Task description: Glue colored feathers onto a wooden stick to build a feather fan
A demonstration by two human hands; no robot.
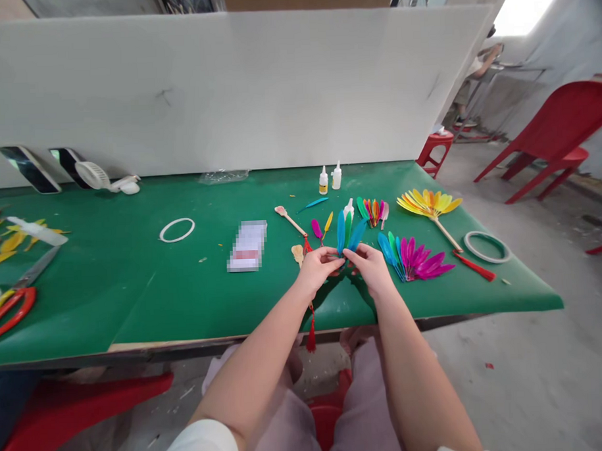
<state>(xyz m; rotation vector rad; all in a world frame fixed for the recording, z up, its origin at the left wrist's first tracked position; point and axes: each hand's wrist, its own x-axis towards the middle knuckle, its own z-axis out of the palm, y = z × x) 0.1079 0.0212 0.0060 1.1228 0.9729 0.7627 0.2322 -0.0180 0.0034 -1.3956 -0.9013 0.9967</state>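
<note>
Left hand point(320, 269) and right hand point(369, 266) closely pinched blue-and-green feathers point(348, 230) pointing toward twelve o'clock, apparently aligning them, steadiness needed next.

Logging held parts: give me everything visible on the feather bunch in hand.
The feather bunch is blue and green, apparently dyed feather: blue upright at left, green in the middle, blue leaning right. It fans tips-up over the green tabletop, lower ends pinched by the left hand and right hand. Its base is largely hidden; any binding can't be told.
</note>
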